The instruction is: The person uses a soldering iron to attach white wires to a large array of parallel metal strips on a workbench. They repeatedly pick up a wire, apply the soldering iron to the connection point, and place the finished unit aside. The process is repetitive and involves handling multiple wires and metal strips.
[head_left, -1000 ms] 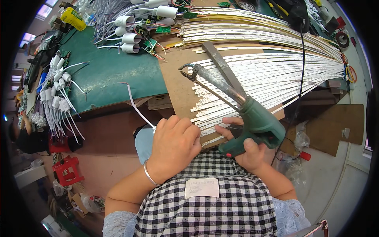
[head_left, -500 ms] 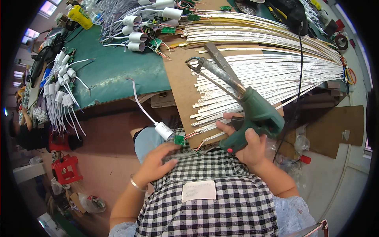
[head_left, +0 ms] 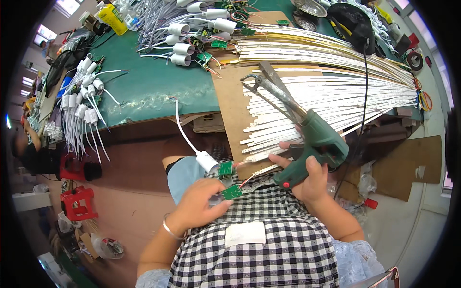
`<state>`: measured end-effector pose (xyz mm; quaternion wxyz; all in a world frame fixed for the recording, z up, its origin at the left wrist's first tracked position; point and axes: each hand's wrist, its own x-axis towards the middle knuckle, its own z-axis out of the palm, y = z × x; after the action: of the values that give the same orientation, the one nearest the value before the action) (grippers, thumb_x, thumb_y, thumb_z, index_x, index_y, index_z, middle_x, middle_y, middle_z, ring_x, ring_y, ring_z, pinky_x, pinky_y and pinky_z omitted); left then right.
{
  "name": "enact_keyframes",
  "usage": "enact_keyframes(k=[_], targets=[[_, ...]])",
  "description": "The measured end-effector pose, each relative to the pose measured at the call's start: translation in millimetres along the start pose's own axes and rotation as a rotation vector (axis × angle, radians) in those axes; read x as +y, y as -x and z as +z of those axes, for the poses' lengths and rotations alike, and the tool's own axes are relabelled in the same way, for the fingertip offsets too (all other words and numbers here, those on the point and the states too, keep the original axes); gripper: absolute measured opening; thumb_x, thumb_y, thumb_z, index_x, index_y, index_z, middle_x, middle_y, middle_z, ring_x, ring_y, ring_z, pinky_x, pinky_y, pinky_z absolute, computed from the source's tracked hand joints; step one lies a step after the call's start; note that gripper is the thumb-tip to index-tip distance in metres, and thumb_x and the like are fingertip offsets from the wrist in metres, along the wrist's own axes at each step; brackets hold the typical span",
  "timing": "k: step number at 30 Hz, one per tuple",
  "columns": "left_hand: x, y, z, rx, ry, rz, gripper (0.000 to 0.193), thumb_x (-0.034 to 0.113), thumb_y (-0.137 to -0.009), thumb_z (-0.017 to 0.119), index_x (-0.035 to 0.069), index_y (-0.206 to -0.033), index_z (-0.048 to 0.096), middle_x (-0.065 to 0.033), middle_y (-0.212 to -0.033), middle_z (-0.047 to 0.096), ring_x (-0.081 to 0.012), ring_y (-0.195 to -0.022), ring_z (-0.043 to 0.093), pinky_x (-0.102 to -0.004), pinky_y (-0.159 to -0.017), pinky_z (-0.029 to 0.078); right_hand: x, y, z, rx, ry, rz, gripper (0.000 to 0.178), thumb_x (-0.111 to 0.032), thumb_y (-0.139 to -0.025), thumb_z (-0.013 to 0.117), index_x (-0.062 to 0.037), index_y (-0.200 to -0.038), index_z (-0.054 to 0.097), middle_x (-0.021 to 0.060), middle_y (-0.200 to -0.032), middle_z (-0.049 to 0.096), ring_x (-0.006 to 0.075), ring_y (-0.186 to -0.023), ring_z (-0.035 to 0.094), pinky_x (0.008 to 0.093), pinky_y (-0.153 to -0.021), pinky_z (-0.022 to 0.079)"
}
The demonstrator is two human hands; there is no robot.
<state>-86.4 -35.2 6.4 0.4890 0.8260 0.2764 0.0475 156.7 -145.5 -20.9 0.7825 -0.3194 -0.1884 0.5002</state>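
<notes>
My left hand (head_left: 200, 204) is closed over my lap, with a small green circuit board (head_left: 232, 192) between thumb and fingers. Thin wires lead from that board up to the ends of the LED strips. Just above it, a white cylindrical cap (head_left: 206, 162) with a grey-white cable has another green circuit board (head_left: 225, 168) at its open end. My right hand (head_left: 312, 180) is wrapped around the grip of a dark green soldering gun (head_left: 314, 144). Its metal tip points up and left over the white LED strips (head_left: 317, 101), apart from both boards.
Bundles of white caps with cables (head_left: 180, 48) lie at the back of the green table (head_left: 149, 98), with more caps (head_left: 81, 105) at left. A yellow bottle (head_left: 113, 19), a metal dish (head_left: 309, 7) and a black cord (head_left: 366, 81) are around. Red stool (head_left: 77, 204) on the floor.
A second circuit board, not visible before, now shows in my left hand, below the capped one. The soldering gun stays in my right hand. The whole view has shifted slightly.
</notes>
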Motion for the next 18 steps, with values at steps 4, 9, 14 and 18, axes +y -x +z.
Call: enact_keyframes(k=[4, 9, 14, 18], targets=[[29.2, -12.0, -27.5, 0.112, -0.532, 0.181, 0.032, 0.024, -0.072, 0.074, 0.007, -0.098, 0.062, -0.0081, -0.084, 0.060, -0.0292, -0.084, 0.058, -0.0414, -0.076, 0.043, 1.2, 0.3, 2.3, -0.019, 0.038, -0.037, 0.052, -0.015, -0.094, 0.054, -0.0013, -0.140, 0.035, 0.0198, -0.129, 0.050, 0.0328, -0.125, 0.049, 0.0584, -0.104, 0.044], [11.1, -16.9, -17.0, 0.179, -0.565, 0.057, 0.066, 0.025, -0.064, 0.083, 0.009, -0.120, 0.051, -0.0106, -0.113, 0.059, -0.0317, -0.109, 0.055, -0.0442, -0.093, 0.040, 2.8, 0.6, -1.2, 0.077, 0.104, 0.114, 0.061, -0.027, -0.093, 0.058, -0.0036, -0.142, 0.032, 0.0212, -0.128, 0.050, 0.0409, -0.120, 0.052, 0.0554, -0.099, 0.048], [-46.7, -32.0, 27.5, 0.380, -0.453, 0.237, 0.083, 0.015, -0.059, 0.085, 0.013, -0.129, 0.041, -0.0113, -0.131, 0.050, -0.0352, -0.129, 0.044, -0.0555, -0.106, 0.030, 2.8, -2.3, 3.1, 0.023, 0.202, 0.108, 0.066, -0.034, -0.092, 0.058, -0.0055, -0.144, 0.030, 0.0208, -0.131, 0.048, 0.0445, -0.121, 0.051, 0.0536, -0.100, 0.047], [-51.2, -40.7, 26.7, 0.340, -0.379, 0.343, 0.084, 0.014, -0.057, 0.083, 0.017, -0.128, 0.038, -0.0106, -0.130, 0.052, -0.0356, -0.130, 0.044, -0.0594, -0.108, 0.019, 3.7, -5.7, 5.6, 0.019, 0.217, 0.114, 0.067, -0.035, -0.092, 0.058, -0.0055, -0.145, 0.028, 0.0201, -0.134, 0.045, 0.0423, -0.126, 0.047, 0.0549, -0.105, 0.043]])
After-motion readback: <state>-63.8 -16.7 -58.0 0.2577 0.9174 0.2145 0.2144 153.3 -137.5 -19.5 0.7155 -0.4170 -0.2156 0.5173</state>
